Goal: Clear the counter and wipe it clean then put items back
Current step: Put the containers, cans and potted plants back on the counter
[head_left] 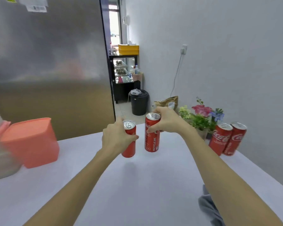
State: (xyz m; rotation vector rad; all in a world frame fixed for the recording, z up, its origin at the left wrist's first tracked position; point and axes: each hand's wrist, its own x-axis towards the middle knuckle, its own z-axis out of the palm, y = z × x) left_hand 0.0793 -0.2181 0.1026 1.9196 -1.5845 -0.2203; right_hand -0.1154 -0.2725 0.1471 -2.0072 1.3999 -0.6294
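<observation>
Both arms reach forward, the left hand [116, 137] and right hand [166, 122] each with fingers curled in a grip.

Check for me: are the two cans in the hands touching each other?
Apart. The head view shows a clear strip of white counter between the left hand's can and the right hand's can.

On the counter [88, 185], two held cans [129, 144] [152, 136] stand mid-far, side by side. Containers [31, 142] sit far left; two more cans [227, 139] far right, flowers [201, 116] behind them. A cloth [209, 207] lies near right.
</observation>
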